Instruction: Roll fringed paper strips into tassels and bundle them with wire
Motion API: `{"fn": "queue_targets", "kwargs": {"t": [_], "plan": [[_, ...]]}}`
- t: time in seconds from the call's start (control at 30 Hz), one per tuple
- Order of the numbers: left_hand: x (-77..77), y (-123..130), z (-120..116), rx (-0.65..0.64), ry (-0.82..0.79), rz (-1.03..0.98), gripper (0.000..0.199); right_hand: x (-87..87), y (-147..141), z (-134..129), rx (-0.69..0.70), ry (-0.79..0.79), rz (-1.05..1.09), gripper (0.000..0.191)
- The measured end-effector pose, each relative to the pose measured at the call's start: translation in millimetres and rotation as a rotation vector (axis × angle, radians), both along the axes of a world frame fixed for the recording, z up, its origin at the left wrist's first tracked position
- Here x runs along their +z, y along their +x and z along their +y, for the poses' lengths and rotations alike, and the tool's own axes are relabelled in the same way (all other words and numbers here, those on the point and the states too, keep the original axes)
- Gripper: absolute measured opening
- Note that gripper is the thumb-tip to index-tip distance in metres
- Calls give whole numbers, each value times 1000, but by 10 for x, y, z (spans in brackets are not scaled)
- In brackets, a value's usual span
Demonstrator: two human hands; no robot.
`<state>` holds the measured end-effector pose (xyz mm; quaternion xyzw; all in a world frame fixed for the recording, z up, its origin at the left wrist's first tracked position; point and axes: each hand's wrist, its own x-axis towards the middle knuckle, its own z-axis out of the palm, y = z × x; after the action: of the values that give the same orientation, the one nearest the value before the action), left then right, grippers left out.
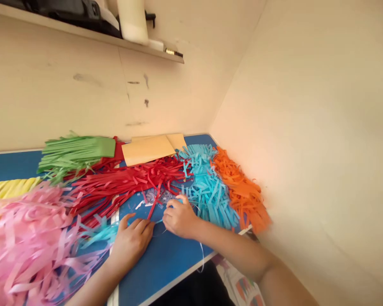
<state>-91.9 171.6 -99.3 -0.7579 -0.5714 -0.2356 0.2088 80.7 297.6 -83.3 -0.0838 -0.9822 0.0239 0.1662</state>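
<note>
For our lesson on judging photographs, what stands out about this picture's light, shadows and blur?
Head view: warm, soft light on the wall, dimmer towards its lower right; the orange strips blur at their near end; the white strand looks faint; no harsh glare.

A blue table (166,255) with pale edging carries green fringed paper (79,148) at the back left, red fringed paper (130,174) spread across the middle, and tan sheets (148,149) near the wall. Pink strips (28,238) overlap yellow strips (12,189) at the left. Turquoise fringed paper (210,191) lies toward the right, touching orange fringed paper (242,191) at the table's edge. On the wall shelf (83,32) stand a cream cylinder (133,21) and black items (64,9).
</note>
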Motion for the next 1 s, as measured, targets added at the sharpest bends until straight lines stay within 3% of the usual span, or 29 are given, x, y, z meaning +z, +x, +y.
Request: {"fn": "queue_targets", "kwargs": {"t": [0.1, 0.17, 0.3, 0.33, 0.4, 0.5, 0.63, 0.8, 1.0], "plan": [[249, -4, -250, -32, 51, -92, 23, 401, 115, -285, -75, -235, 88, 14], [423, 13, -426, -70, 36, -148, 28, 571, 140, -406, -77, -576, 78, 23], [628, 37, -583, -123, 7, -177, 31, 568, 25, -424, 1, -1542, -27, 45], [639, 40, -583, -141, 11, -169, 30, 533, -10, -425, -13, -1723, -22, 47], [628, 59, -562, -144, 52, -185, 27, 474, -59, -465, -65, -1918, 45, 46], [567, 150, -539, -27, 84, -369, 17, 427, -77, -603, -123, -1968, 225, 42], [475, 348, -575, 167, 12, -637, 20, 335, -75, -738, -192, -1944, 451, 37], [455, 505, -587, 187, -30, -793, 18, 183, -108, -766, -202, -2029, 500, 35], [460, 498, -581, 150, 32, -776, 15, 209, -142, -873, -187, -1939, 592, 29]]}}
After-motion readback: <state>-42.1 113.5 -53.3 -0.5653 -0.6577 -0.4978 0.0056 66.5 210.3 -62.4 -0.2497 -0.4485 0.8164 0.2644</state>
